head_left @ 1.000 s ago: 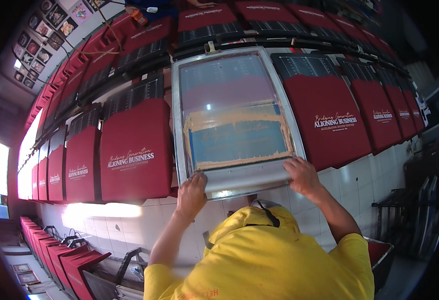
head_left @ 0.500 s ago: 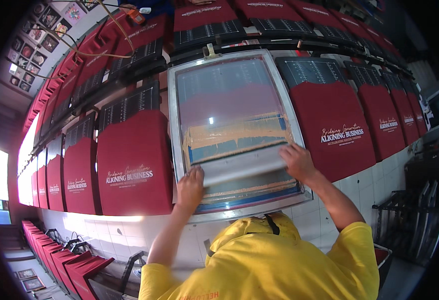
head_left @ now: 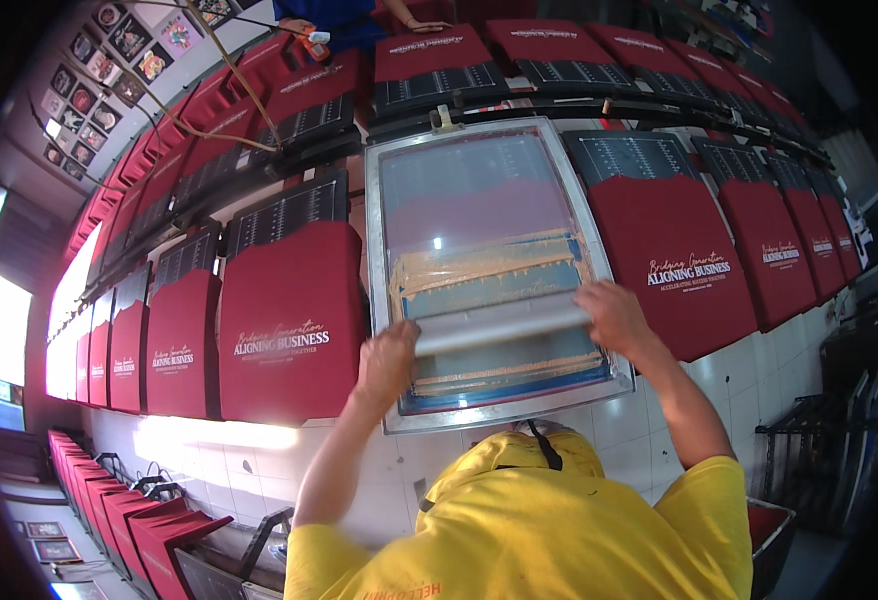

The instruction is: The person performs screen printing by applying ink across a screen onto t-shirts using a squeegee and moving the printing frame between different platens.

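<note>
A screen-printing frame (head_left: 594,235) with a pale metal rim lies over a red-shirted board in front of me. Across its mesh runs a long light-coloured squeegee (head_left: 504,324). My left hand (head_left: 389,360) is closed round the squeegee's left end, and my right hand (head_left: 611,310) grips the right end. Tan ink (head_left: 489,258) lies in streaky bands on the mesh beyond the squeegee, with a thinner line of it on the near side. Faint script shows in the mesh just past the squeegee. The blade's lower edge is hidden.
Red shirts on boards flank the frame, one printed in white at left (head_left: 281,345), another at right (head_left: 689,265). More boards line the far side, where a person in blue (head_left: 349,22) holds an orange tool (head_left: 314,45). A dark rack (head_left: 809,445) stands at right.
The squeegee has tipped and moved slightly away from me, staying in both hands. The whole view has shifted a little. More of the person in blue now shows.
</note>
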Demonstrator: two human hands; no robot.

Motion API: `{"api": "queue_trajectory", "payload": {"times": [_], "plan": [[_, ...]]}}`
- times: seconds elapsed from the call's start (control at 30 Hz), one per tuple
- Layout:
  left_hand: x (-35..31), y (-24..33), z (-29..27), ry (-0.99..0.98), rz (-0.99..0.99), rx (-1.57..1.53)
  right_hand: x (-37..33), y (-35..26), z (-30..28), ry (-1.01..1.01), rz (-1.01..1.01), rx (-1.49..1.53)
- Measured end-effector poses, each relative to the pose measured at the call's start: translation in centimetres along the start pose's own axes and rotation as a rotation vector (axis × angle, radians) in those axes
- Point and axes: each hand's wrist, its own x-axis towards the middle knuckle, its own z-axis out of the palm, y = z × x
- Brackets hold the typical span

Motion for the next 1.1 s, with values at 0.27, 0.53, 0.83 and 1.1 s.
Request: {"api": "queue_trajectory", "payload": {"times": [0.27,0.53,0.83,1.1], "plan": [[-9.8,2.6,5.8,0.121,0.110,-0.001,-10.2,-4.9,2.8,0.023,-0.006,-0.084],[-12.0,3.4,7.5,0.035,0.120,0.072,-12.2,-6.6,3.2,-0.038,0.034,-0.057],[-10.4,-0.6,6.0,0.281,-0.186,-0.298,-10.4,-2.2,4.8,0.468,0.348,0.038],[-8.2,-6.1,9.6,0.225,-0.616,-0.515,-9.1,3.4,9.4,0.357,0.870,0.316]]}}
